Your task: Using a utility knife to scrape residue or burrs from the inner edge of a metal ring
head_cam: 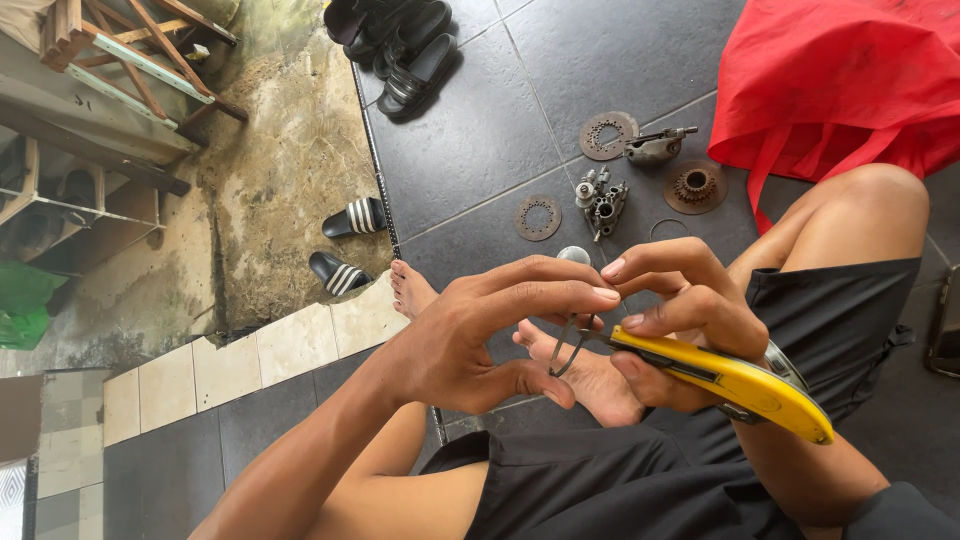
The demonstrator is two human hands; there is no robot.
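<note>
Steadiness matters most here: the right hand (690,320) grips a yellow utility knife (730,380) with its tip meeting a thin wire ring (568,352), which the left hand (490,335) pinches between thumb and fingertips above the bare feet (590,375). Best, I judge, to brace both hands together and push the blade away from the fingers. The blade tip itself is hidden behind the fingers, and the ring's exact shape is hard to make out. Metal discs (538,217) and a small carburettor-like part (600,200) lie on the dark tiled floor (470,130), well apart.
</note>
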